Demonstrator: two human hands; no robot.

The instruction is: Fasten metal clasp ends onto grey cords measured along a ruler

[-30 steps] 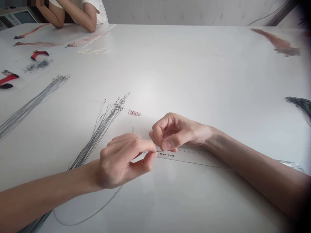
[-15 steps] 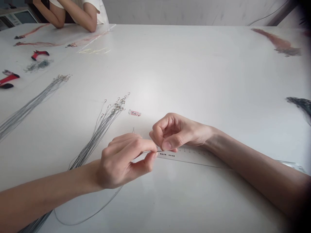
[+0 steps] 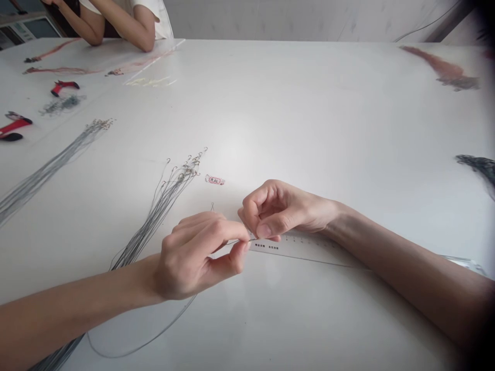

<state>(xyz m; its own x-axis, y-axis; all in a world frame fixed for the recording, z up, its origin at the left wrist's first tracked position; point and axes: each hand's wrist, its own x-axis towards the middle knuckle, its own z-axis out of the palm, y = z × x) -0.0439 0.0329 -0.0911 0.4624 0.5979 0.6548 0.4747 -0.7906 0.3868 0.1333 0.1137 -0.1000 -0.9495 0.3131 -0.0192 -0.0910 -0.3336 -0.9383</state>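
My left hand [image 3: 197,257] pinches a thin grey fishing line [image 3: 253,239] between thumb and index finger. Close beside it, my right hand [image 3: 288,211] is curled, its thumb and fingertip closed on the same line; the tiny part between the fingers is mostly hidden. Below my left wrist, a grey line [image 3: 170,324] curves over the table. A clear ruler [image 3: 301,253] lies under my right hand and forearm. Left of the hands, a bundle of grey lines [image 3: 143,229] with small fish hooks [image 3: 189,167] at its tip runs beneath my left forearm.
A small labelled packet [image 3: 215,180] lies beyond my hands. At left are another hooked bundle [image 3: 58,154], red-handled pliers [image 3: 15,123], a second red pair [image 3: 65,86] and tangled bits [image 3: 62,104]. Reddish bundles lie farther back, near a person's arms [image 3: 139,28]. Dark strands [image 3: 479,167] rest at right.
My right thumb and fingertips have shifted very slightly at the line. Both hands otherwise stay in the same place.
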